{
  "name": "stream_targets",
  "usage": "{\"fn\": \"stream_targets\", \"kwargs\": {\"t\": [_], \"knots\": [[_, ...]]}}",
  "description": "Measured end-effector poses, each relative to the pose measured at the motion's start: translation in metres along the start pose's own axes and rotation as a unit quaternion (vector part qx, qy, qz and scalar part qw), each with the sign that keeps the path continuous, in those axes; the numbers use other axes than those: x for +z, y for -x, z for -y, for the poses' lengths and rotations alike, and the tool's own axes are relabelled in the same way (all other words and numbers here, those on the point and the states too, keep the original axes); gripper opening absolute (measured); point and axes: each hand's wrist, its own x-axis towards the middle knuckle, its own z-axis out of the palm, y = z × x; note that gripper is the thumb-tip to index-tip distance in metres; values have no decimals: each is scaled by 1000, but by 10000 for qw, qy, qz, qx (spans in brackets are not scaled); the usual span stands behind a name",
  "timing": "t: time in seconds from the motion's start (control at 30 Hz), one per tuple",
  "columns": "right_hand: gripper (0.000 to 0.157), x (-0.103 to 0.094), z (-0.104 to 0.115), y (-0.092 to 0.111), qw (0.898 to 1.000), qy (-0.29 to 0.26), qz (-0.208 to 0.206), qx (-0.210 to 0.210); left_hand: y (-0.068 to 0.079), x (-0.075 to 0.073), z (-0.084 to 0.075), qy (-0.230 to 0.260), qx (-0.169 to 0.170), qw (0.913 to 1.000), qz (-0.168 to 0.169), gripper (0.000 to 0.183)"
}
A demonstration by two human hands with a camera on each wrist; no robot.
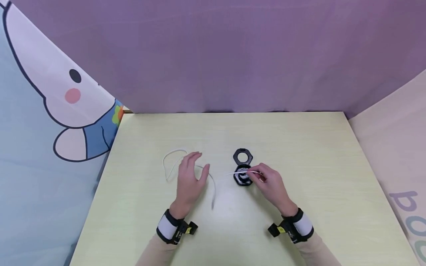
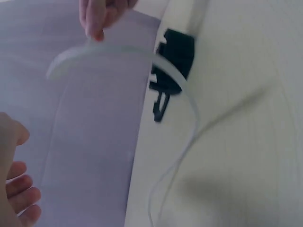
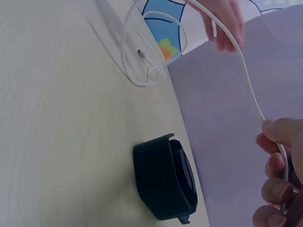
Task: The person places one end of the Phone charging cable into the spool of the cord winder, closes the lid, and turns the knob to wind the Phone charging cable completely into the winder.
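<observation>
The right hand (image 1: 270, 184) is pinching white cord (image 1: 237, 172) over the already open black box (image 1: 243, 183); loops (image 1: 164, 165) are still lying outside, by the wide, empty left hand (image 1: 189, 183).

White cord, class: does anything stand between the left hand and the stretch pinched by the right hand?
In the head view, no other object stands between the left hand and the white cord pinched by the right hand; only loose cord curves there. The black case appears behind the pinched stretch.
</observation>
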Motion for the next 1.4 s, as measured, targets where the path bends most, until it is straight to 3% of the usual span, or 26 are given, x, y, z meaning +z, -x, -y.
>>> {"fn": "stream_targets", "kwargs": {"t": [0.17, 0.33, 0.5, 0.7, 0.9, 1.1, 1.4], "knots": [[8, 6, 1, -1, 9993, 361, 104, 11, -5, 3, -21, 120, 311, 9965, 769, 43], [9, 13, 2, -2, 9979, 640, 117, 26, -7, 7, -43, -43, 646, 9868, 1482, 46], [8, 19, 3, -2, 9969, 755, 197, 121, 0, 23, -58, -315, 861, 9755, 2002, 39], [8, 27, 5, -2, 9964, 795, 227, 172, 10, 47, -56, -504, 1032, 9734, 1983, 32], [7, 30, 6, -2, 9976, 648, 217, 128, 14, 61, -48, -247, 616, 9791, 1921, 24], [8, 24, 11, -6, 9980, 507, 353, 137, 11, 62, -45, -15, 296, 9815, 1894, 19], [10, 12, 12, -12, 9971, 581, 380, 301, 7, 61, -39, 160, 552, 9797, 1919, 12]]}}
